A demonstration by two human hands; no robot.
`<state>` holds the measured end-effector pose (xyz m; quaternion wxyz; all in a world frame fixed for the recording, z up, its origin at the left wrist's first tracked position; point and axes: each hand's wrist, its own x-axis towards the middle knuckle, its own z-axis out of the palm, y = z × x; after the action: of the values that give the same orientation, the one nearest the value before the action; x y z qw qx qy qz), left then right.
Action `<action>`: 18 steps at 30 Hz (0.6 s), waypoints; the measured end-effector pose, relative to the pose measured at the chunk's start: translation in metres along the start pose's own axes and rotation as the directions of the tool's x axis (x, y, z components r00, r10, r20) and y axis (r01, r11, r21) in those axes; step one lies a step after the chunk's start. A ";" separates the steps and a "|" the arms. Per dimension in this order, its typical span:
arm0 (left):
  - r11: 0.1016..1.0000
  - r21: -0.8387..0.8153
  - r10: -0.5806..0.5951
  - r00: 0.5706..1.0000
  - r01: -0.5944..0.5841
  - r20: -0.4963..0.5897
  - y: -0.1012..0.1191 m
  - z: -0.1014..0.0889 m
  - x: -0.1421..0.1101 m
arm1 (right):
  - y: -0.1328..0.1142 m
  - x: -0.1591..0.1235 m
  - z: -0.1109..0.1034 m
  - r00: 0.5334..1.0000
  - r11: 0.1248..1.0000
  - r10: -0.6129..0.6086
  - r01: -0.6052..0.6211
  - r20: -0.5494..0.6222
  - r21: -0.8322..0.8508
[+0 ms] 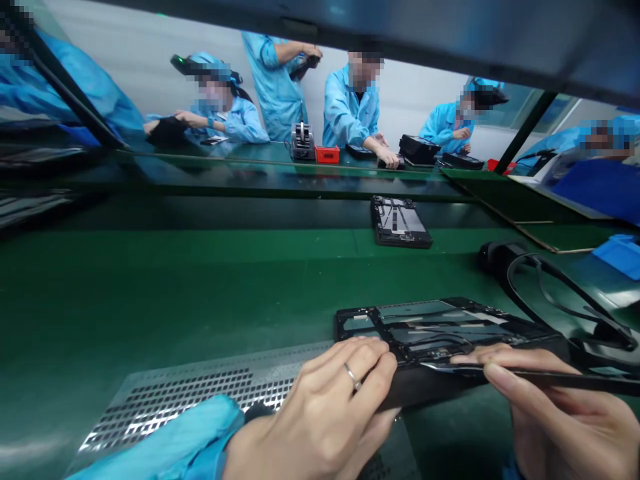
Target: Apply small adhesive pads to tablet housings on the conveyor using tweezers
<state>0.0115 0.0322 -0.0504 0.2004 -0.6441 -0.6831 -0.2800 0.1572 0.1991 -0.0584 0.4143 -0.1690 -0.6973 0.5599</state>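
My left hand (340, 407), with a ring on one finger, is closed on the near left edge of an opened tablet-like device (425, 327). Its circuit parts and grey panels face up, and it rests on a thick black block (425, 387). In my right hand (565, 407) are black tweezers (530, 377), pinched between thumb and fingers. Their silver tip is at the device's near edge, a little right of my left fingertips. Whether the tip touches a part I cannot tell.
Perforated sheet of small black pads (200, 393) lies at left. A second opened device (400, 223) sits farther back on the green bench (225, 280). A black headset (545, 280) is at right, near a blue bin (620, 257). Co-workers in blue coats work beyond.
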 end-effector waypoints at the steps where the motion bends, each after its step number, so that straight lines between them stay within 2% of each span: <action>1: 1.000 0.003 0.004 1.000 -0.004 -0.006 0.000 0.000 0.000 | 0.001 0.000 -0.001 1.000 1.000 -0.008 0.008 0.009 -0.002; 6: 1.000 0.002 0.012 0.999 -0.012 -0.033 0.000 0.000 0.001 | 0.003 0.000 0.001 0.993 0.992 -0.114 0.114 0.006 -0.050; 12: 1.000 -0.022 -0.010 1.000 0.010 -0.007 0.001 0.000 0.001 | 0.000 0.002 0.005 0.994 0.992 -0.113 0.113 0.003 -0.051; 18: 0.999 -0.023 0.022 0.999 -0.023 -0.038 -0.002 0.002 0.000 | -0.001 0.003 0.005 0.990 0.989 -0.140 0.142 0.025 -0.053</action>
<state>0.0095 0.0329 -0.0521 0.2088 -0.6486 -0.6687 -0.2976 0.1522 0.1977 -0.0564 0.4407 -0.1246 -0.7268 0.5119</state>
